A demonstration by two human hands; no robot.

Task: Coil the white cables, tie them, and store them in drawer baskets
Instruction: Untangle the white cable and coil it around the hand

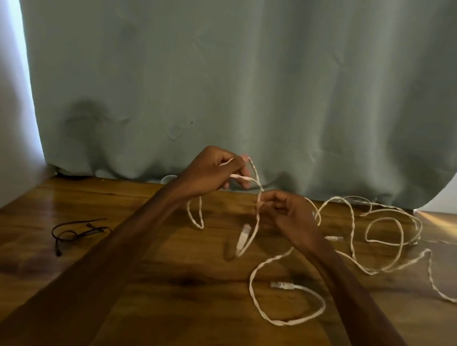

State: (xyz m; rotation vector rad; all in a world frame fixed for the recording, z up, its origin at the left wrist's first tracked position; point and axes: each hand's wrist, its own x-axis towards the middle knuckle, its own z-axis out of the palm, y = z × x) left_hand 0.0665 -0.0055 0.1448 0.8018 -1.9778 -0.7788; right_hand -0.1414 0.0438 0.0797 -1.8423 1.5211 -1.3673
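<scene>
Pinching twisted white cable (257, 207) above wooden table (173, 298), left hand (212, 173) and right hand (286, 214) grip raised loops; rest sprawls tangled.

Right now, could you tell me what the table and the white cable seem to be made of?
The table looks like varnished wood: brown grain, dark knots, glossy reflections. The white cable appears twisted or braided, perhaps fabric-sheathed, matte; its plug looks like clear plastic.
</scene>
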